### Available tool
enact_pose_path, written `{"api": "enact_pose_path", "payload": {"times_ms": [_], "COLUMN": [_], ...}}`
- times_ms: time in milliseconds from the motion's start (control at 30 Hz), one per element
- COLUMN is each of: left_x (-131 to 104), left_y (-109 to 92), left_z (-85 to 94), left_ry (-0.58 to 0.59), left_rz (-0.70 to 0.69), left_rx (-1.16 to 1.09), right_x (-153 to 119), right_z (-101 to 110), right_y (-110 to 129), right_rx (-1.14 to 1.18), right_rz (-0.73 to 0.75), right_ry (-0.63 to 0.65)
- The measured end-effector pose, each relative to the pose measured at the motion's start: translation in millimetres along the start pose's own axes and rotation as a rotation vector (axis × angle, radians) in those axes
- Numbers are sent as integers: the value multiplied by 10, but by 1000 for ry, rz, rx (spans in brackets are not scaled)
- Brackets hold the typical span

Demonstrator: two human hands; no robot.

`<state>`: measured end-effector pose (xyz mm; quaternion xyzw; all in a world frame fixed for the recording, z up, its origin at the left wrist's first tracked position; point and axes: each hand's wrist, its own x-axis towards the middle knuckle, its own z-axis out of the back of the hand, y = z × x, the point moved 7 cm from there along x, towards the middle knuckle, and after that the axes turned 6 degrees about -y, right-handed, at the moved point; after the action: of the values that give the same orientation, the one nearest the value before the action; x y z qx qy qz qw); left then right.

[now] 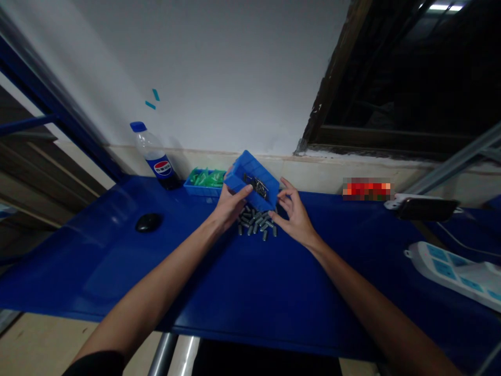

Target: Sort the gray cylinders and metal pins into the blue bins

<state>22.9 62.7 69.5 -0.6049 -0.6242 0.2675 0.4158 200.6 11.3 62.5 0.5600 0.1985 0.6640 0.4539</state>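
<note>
While a bottle (159,162) stands by the wall at far left, a black mouse (148,223) lies nearer on the blue table (250,292). Next comes a tray (203,191) of green packets (209,178). The left hand (231,204) grasps a tilted blue bin (256,172), thumb over its rim, with small metal parts (256,187) inside. Below it, grey cylinders (256,223) lie loose on the table. The right hand (293,214), fingers spread and curved, is at the bin's right side; whether it grips is unclear.
</note>
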Motion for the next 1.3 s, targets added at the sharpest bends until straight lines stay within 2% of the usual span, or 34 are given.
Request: {"api": "enact_pose_path", "payload": {"times_ms": [67, 133, 200, 300, 400, 533, 700, 933, 1100, 1300], "left_x": [7, 3, -3, -16, -37, -60, -67, -127, -160, -163], "left_y": [-87, -165, -226, -261, -232, -200, -231, -325, -330, -349], "left_z": [130, 239, 313, 373, 391, 379, 314, 227, 144, 40], "left_ry": [-48, -68, -73, -76, -51, 4, 63, 75, 83, 84], "left_rz": [35, 40, 11, -52, -88, -118, -157, -190, -154, -180], "left_rx": [-20, -13, 23, 126, 227, 326, 422, 518, 519, 615], "right_x": [-68, -119, -155, -179, -200, -202, -188, -209, -218, -239], "right_z": [-71, -62, -101, -245, -328, -370, -387, -343, -293, -333], "right_y": [-163, -341, -426, -410, -381, -382, -354, -429, -459, -420], "right_rx": [75, -41, -231, -421, -471, -543, -562, -548, -496, -479], "right_rz": [-50, -134, -167, -105, -54, -36, -25, -53, -57, -18], "right_ry": [-21, -141, -170, -52, 33, 64, 35, -8, -45, -3]}}
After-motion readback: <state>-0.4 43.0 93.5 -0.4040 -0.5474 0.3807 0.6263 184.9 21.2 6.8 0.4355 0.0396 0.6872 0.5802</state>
